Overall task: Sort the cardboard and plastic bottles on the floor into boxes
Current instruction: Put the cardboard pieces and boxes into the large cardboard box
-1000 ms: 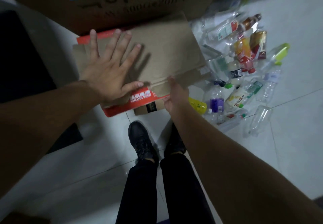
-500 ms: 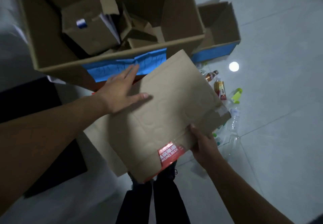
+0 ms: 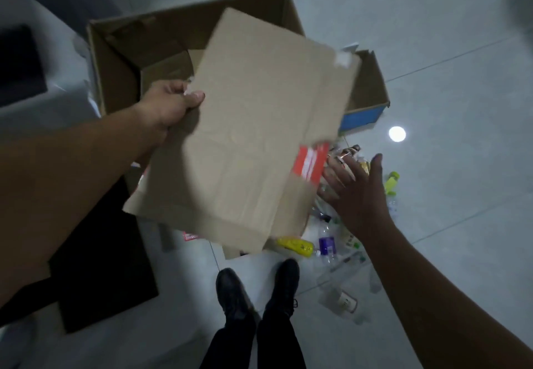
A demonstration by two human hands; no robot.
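Observation:
A flattened brown cardboard sheet [image 3: 248,138] with a red printed patch is in the air, its far end over the large open cardboard box [image 3: 115,60]. My left hand [image 3: 170,103] grips the sheet's left edge. My right hand [image 3: 357,192] is off the sheet, fingers spread, just right of its red corner. Plastic bottles [image 3: 328,246] lie on the floor below and right of the sheet, among them a yellow bottle [image 3: 295,246] and a green-capped one [image 3: 391,181]. Part of the pile is hidden by the sheet and my right hand.
A smaller cardboard box with a blue front [image 3: 372,92] stands right of the large one. A dark mat [image 3: 101,267] lies on the floor at left. My two black shoes [image 3: 256,291] stand on pale tiles. A round light reflection [image 3: 397,133] shows on the floor.
The sheet has risen and swung toward the large box. My left hand went from lying flat on it to gripping its edge. My right hand has let go and opened.

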